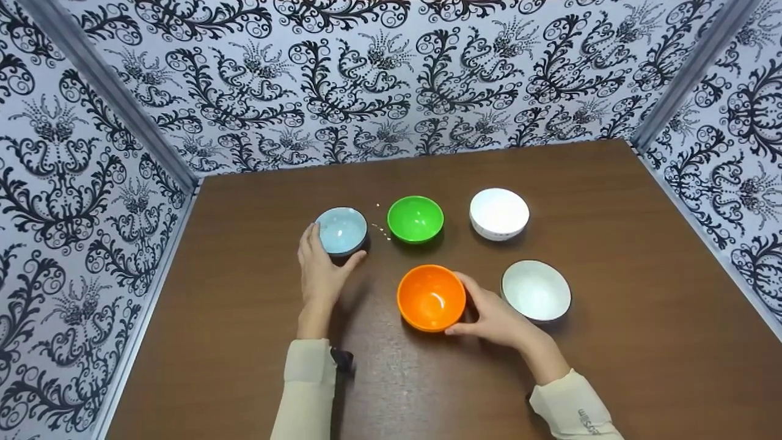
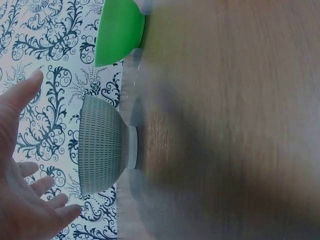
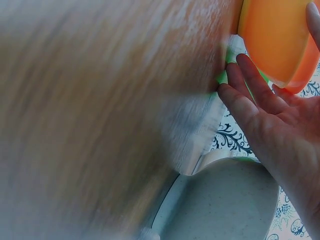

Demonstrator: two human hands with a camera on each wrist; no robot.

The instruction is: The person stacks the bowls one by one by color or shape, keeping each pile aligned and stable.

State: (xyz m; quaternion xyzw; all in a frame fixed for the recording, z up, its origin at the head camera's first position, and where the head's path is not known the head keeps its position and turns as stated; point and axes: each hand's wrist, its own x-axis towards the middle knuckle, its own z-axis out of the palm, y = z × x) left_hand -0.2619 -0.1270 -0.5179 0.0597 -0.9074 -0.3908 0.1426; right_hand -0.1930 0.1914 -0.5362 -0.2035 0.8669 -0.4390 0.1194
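Orange bowl (image 1: 431, 299) is near the middle of the brown table (image 1: 232, 293), with its round mouth facing up. My right hand (image 1: 498, 311) is at its right side. My thumb is by the near edge, and my other fingers go round the far side, spread a little and not bent tight. The bowl hides some of my fingertips, so I can't tell how much of it they touch.

My left hand (image 1: 321, 269) is at the blue bowl (image 1: 342, 231), which is farther off and to the left. My thumb is wide apart from my fingers, and the bowl is between them. From my left wrist, I see my fingers spread, with the bowl standing up straight on its little foot. Its outside has rows of tiny marks.

The green bowl (image 1: 415, 219) is just to the right of the blue one. Some small white bits (image 1: 382, 231) lie between those two. The white bowl (image 1: 499, 214) is farther right. The pale bowl (image 1: 536, 290) is just beside my right hand, on its outer side. I have cream sleeves (image 1: 308, 379), and the walls (image 1: 379, 79) have black curly pictures on white.
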